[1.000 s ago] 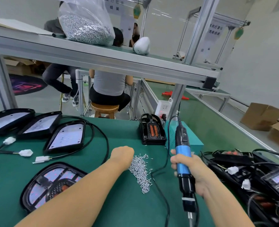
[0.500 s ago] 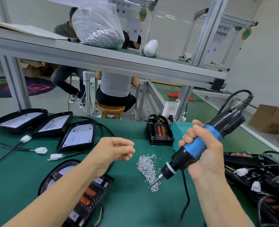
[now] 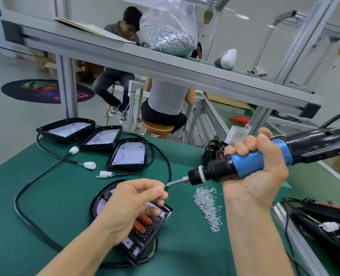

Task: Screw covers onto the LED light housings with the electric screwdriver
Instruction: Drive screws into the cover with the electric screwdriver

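Right hand (image 3: pixel 255 176): fist round screwdriver (image 3: pixel 245 164), held level | left hand (image 3: pixel 129 204): fingertips pinched at bit tip, screw unclear | above open light housing (image 3: pixel 157 228)

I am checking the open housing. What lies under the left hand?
Under the left hand lies the black open LED housing; orange parts and wires show. The hand covers its middle.
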`<move>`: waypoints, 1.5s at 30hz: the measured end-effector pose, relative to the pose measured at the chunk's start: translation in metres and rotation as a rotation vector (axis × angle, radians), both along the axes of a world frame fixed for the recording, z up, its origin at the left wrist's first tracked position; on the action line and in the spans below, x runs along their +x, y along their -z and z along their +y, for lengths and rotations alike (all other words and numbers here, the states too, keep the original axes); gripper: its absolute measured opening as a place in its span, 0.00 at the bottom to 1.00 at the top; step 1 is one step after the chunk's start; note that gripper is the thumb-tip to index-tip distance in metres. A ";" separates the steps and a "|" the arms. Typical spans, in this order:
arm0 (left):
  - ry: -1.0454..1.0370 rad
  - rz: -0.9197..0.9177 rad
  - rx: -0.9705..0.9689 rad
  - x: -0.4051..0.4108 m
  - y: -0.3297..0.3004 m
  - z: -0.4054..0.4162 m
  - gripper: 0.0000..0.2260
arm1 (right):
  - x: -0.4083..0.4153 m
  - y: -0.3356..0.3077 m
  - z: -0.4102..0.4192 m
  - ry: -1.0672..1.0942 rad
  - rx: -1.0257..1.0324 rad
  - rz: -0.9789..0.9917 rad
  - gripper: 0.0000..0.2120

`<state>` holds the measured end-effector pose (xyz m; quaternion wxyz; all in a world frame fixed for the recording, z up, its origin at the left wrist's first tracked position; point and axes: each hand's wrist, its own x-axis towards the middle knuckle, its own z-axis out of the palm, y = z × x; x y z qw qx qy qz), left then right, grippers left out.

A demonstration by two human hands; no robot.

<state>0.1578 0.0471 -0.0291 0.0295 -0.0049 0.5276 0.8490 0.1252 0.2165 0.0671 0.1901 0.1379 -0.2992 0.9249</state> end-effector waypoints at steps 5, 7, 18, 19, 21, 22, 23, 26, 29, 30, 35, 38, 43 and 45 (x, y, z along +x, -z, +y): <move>-0.014 0.052 0.000 0.007 -0.004 -0.006 0.06 | 0.004 0.000 -0.012 -0.008 0.036 0.009 0.07; -0.024 0.059 0.006 0.008 -0.005 -0.007 0.06 | 0.005 -0.002 -0.015 -0.004 0.046 0.013 0.07; -0.034 0.066 0.002 0.010 -0.005 -0.011 0.06 | 0.010 -0.005 -0.019 -0.030 0.061 0.043 0.07; -0.033 0.068 0.002 0.010 -0.004 -0.011 0.06 | 0.010 -0.005 -0.019 -0.030 0.064 0.042 0.07; -0.033 0.074 0.001 0.011 -0.004 -0.012 0.06 | 0.010 -0.004 -0.019 -0.032 0.064 0.038 0.07; -0.037 0.077 0.000 0.011 -0.004 -0.012 0.06 | 0.010 -0.004 -0.019 -0.033 0.061 0.038 0.07; -0.041 0.082 -0.002 0.012 -0.004 -0.011 0.06 | 0.009 -0.003 -0.019 -0.033 0.059 0.039 0.07; -0.084 0.131 -0.081 0.012 -0.005 -0.010 0.03 | 0.009 -0.002 -0.019 -0.030 0.062 0.041 0.07; -0.169 0.200 -0.175 0.012 -0.005 -0.009 0.05 | 0.009 0.000 -0.020 -0.015 0.068 0.052 0.07; -0.190 0.217 -0.182 0.012 -0.004 -0.009 0.06 | 0.009 0.000 -0.021 -0.009 0.066 0.058 0.07; -0.229 0.268 -0.217 0.011 -0.002 -0.010 0.07 | 0.008 0.005 -0.025 0.014 0.071 0.079 0.08; -0.228 0.269 -0.233 0.007 0.003 -0.016 0.06 | 0.005 0.009 -0.029 0.000 0.063 0.065 0.08; -0.134 0.231 -0.271 0.007 0.006 -0.036 0.13 | -0.006 0.019 -0.043 -0.005 0.049 0.010 0.09; -0.224 0.193 -0.381 0.002 0.014 -0.055 0.20 | -0.012 0.022 -0.048 0.005 0.081 0.010 0.10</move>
